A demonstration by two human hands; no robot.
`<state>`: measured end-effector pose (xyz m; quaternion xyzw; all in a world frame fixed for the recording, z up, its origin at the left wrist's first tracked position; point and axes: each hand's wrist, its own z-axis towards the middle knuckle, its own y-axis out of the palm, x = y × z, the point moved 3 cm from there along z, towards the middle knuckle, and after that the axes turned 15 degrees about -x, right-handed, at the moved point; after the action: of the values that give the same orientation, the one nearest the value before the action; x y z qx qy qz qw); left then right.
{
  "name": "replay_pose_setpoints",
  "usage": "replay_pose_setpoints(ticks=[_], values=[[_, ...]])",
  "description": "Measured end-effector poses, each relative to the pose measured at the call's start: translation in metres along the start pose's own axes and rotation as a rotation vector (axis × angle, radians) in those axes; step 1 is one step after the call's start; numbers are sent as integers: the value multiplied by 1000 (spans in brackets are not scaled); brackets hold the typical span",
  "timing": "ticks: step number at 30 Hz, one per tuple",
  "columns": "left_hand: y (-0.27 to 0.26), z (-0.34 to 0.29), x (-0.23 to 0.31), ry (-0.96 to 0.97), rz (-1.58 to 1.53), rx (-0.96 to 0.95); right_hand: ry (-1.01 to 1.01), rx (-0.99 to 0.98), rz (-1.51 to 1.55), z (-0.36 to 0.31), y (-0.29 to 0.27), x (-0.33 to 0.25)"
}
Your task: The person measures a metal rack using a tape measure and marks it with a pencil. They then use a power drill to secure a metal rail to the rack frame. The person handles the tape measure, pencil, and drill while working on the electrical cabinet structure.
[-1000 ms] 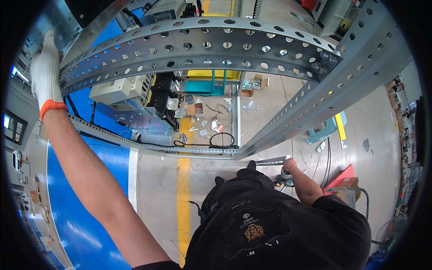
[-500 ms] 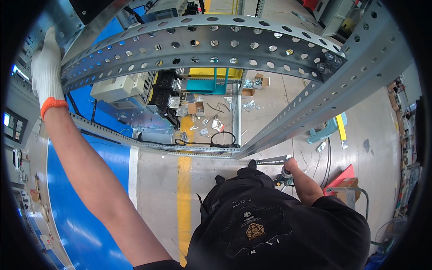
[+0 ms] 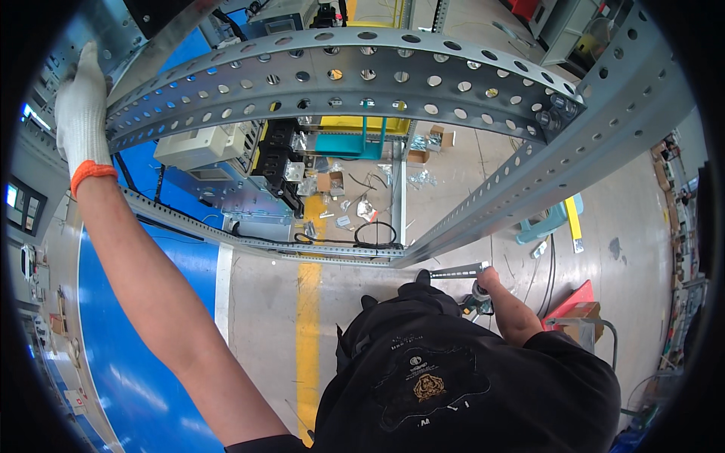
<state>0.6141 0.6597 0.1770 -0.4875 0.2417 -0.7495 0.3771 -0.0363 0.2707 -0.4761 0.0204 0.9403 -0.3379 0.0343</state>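
Note:
My left hand, in a white knit glove with an orange cuff, is raised at the far upper left. It grips the metal frame at the left end of the perforated crossbeam; one digit points up along a grey panel and the other fingers are mostly hidden. Low on my right side, my bare right hand is closed around the end of a slotted metal strip. Right below that hand is a green and black power drill; whether the hand also holds it I cannot tell.
A perforated upright slants down on the right, bolted to the crossbeam. Inside the frame stand a beige device and black parts. Small cardboard boxes and bags litter the floor. A teal stool and a red object stand right.
The view has shifted slightly, so the crossbeam and upright appear a little farther right. Both hands keep their places on the frame and the strip.

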Motion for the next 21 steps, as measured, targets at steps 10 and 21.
replay_pose_setpoints(ticks=[10, 21], values=[[0, 2, 0, -57, -71, -120, -11, -19, -6, -8, -5, -7], [0, 0, 0, 18, 76, 108, -11, 6, 3, -7, -7, -10]])
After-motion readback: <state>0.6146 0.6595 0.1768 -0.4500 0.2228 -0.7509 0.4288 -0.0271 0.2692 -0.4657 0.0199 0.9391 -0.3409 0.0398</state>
